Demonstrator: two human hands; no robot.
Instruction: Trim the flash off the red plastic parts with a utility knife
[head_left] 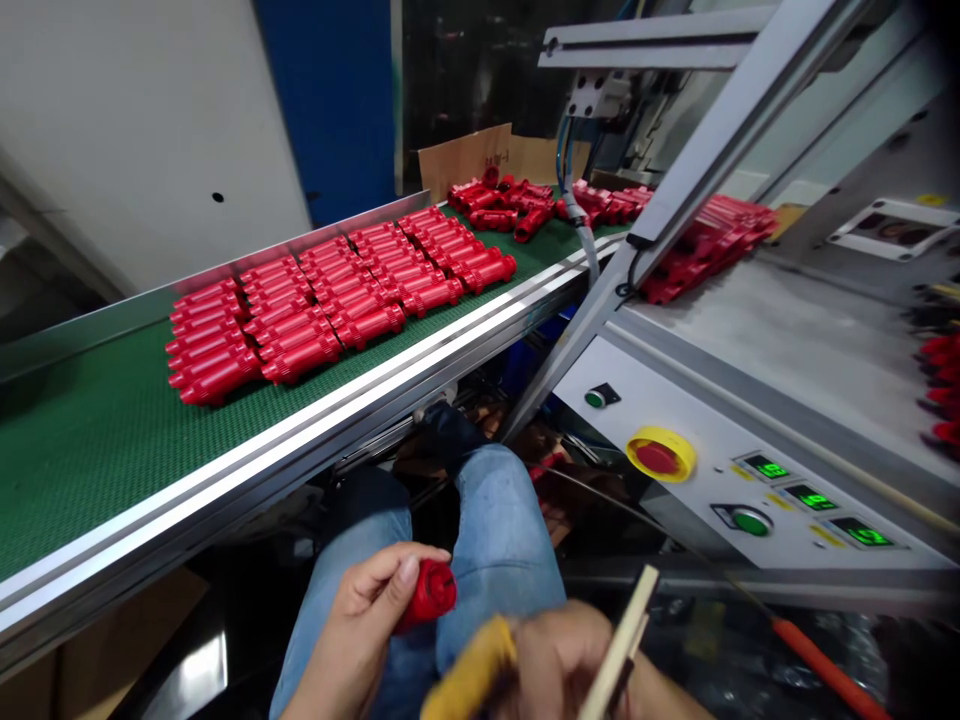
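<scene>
My left hand [364,625] grips a short red plastic cylindrical part [429,596] at its fingertips, above my denim-clad knees [491,530]. My right hand [566,665] sits at the bottom edge of the view, holding a yellow-handled tool [472,670] and a pale wooden strip [622,640]. The tool's tip is hidden by my fingers. The two hands are close together but do not visibly touch. A thin cable with an orange-red sleeve [825,668] runs past on the right.
To the left, a green conveyor belt [112,450] with a metal rail carries rows of red parts [322,315]. More red parts [709,245] lie in a heap behind a metal frame bar [705,170]. At right stands a grey control panel [675,510] with an emergency stop button [658,455] and green displays.
</scene>
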